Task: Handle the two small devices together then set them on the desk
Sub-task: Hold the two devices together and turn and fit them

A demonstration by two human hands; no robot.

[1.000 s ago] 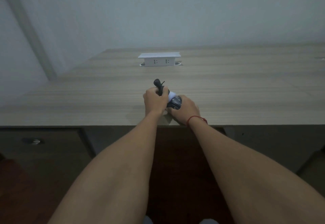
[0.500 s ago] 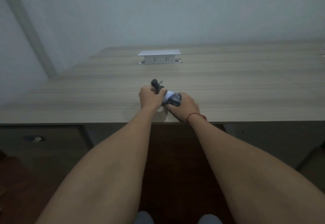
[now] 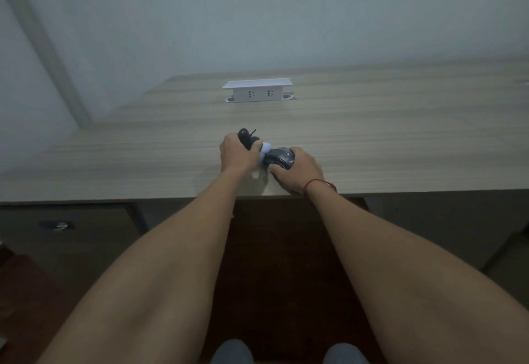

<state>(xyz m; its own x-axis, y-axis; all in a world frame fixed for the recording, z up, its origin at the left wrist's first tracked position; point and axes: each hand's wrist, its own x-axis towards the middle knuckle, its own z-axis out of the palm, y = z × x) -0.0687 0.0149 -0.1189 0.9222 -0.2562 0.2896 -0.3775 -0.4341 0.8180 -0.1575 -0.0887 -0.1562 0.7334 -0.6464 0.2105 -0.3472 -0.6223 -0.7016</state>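
Observation:
My left hand (image 3: 238, 154) is closed around a slim black device (image 3: 245, 138) whose dark end sticks up past the fingers; a rounded white part (image 3: 265, 148) shows at its lower end. My right hand (image 3: 297, 169) grips a dark grey rounded device (image 3: 282, 157) with small white markings. The two devices meet between my hands, just above the wooden desk (image 3: 372, 140) near its front edge. Fingers hide most of both devices.
A white pop-up socket box (image 3: 257, 92) stands at the back middle of the desk. A red string bracelet (image 3: 319, 185) circles my right wrist. Below the desk edge are dark drawers with a round metal lock (image 3: 58, 225) at left.
Both hands shifted slightly left and away over the desk. The grey device has drawn a little to the right, showing more of the white part between the hands.

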